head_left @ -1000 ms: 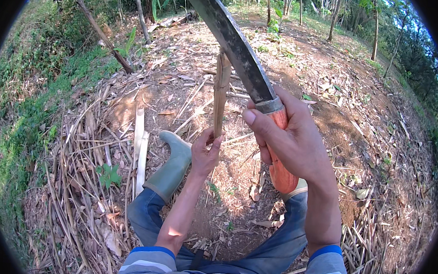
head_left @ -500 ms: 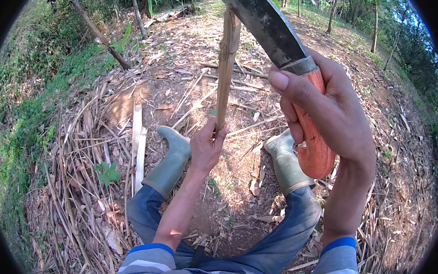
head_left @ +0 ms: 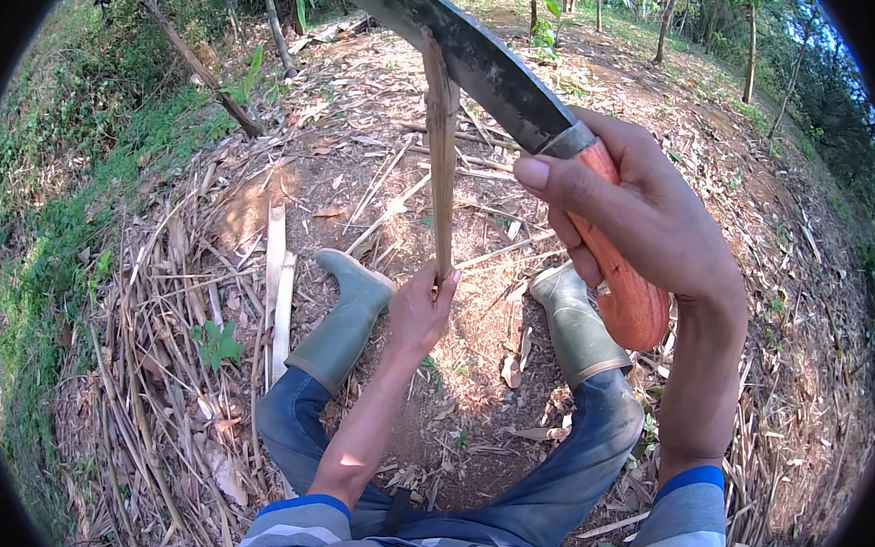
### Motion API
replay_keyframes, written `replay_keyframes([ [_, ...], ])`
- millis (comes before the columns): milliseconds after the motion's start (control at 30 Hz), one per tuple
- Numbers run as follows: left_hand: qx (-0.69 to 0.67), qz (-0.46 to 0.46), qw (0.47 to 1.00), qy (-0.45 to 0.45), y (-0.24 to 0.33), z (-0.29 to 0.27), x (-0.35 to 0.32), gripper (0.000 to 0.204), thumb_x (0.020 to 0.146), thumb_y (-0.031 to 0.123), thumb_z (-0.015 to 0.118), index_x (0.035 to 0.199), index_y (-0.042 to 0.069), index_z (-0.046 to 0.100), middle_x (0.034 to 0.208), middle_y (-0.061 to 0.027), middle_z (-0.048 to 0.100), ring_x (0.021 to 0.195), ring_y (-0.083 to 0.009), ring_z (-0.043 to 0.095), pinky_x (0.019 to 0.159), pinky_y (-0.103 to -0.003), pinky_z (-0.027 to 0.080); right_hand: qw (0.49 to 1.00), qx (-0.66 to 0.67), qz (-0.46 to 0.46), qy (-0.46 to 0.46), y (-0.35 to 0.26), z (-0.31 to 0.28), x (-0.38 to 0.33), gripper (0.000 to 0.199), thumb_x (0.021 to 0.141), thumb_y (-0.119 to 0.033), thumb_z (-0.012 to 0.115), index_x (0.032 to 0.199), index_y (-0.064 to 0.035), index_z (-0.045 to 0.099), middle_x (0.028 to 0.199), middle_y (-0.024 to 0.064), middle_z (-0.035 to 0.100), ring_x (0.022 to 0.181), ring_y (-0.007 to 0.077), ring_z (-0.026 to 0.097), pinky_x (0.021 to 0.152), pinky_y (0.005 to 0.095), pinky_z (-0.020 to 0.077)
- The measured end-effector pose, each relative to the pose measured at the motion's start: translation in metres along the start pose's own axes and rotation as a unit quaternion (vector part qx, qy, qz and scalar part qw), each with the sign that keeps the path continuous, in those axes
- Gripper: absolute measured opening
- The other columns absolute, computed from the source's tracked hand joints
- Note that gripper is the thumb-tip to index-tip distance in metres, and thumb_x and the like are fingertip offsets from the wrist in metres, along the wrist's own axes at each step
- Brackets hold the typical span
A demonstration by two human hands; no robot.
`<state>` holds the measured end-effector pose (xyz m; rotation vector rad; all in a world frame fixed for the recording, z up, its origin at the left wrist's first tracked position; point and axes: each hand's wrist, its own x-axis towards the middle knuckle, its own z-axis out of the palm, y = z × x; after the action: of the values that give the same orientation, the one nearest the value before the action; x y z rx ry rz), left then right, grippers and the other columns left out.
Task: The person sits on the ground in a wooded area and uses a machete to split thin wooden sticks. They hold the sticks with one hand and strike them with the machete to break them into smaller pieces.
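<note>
L hand (head_left: 422,308) is closed round the lower end of a split wood stick (head_left: 441,163), thumb & fingers pinched tight, back of hand mostly toward the near side. Stick stands nearly upright at centre, btwn the boots & beyond them, top leaning slightly left & far. R hand (head_left: 652,206), higher & to the right, is curled round the reddish wooden handle of a machete (head_left: 490,76); thumb lies out along the grip by the grey collar, fingers bent underneath, hooked butt sticking out on the near side. Dark, worn blade runs far-left from the hand & overlaps the stick's top end; can't tell if it's cutting in or just resting there.

Green rubber boots, L boot (head_left: 345,318) & R boot (head_left: 576,327), are set apart on the ground w/ jeans (head_left: 586,463) tucked in. Just left of L boot: two pale wood strips (head_left: 283,314), then a small leafy plant (head_left: 217,345) & a heap of dry stalks (head_left: 141,376). More cut stalks (head_left: 745,493) near right. Dry leaves & chips litter the ground btwn & past the boots. Far left, a leaning pole (head_left: 195,63); far right, thin tree trunks (head_left: 665,32)
</note>
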<state>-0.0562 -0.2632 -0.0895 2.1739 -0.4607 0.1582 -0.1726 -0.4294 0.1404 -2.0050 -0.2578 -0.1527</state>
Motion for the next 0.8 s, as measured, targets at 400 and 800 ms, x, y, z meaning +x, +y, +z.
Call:
replay_keyframes([
  [400, -0.184, 0.156, 0.946, 0.215, 0.073, -0.103, 0.005, 0.032, 0.089, 0.026, 0.064, 0.110, 0.003, 0.056, 0.094, -0.0048, 0.060, 0.086, -0.0112, 0.058, 0.069, -0.023, 0.047, 0.999, 0.023, 0.022, 0.016, 0.040, 0.016, -0.010, 0.031, 0.087, -0.027, 0.060, 0.091, 0.0027, 0.054, 0.058, 0.0010, 0.051, 0.048, 0.0095, 0.054, 0.044, 0.0263, 0.0446],
  [800, -0.194, 0.181, 0.939, 0.220, 0.080, -0.098, 0.007, 0.032, 0.086, 0.027, 0.068, 0.107, 0.005, 0.058, 0.087, -0.0022, 0.059, 0.076, -0.0082, 0.056, 0.060, -0.021, 0.043, 0.997, 0.041, 0.041, 0.045, 0.065, 0.027, -0.011, 0.034, 0.087, -0.032, 0.062, 0.088, 0.0012, 0.054, 0.056, 0.0025, 0.052, 0.046, 0.0110, 0.055, 0.042, 0.0278, 0.0440],
])
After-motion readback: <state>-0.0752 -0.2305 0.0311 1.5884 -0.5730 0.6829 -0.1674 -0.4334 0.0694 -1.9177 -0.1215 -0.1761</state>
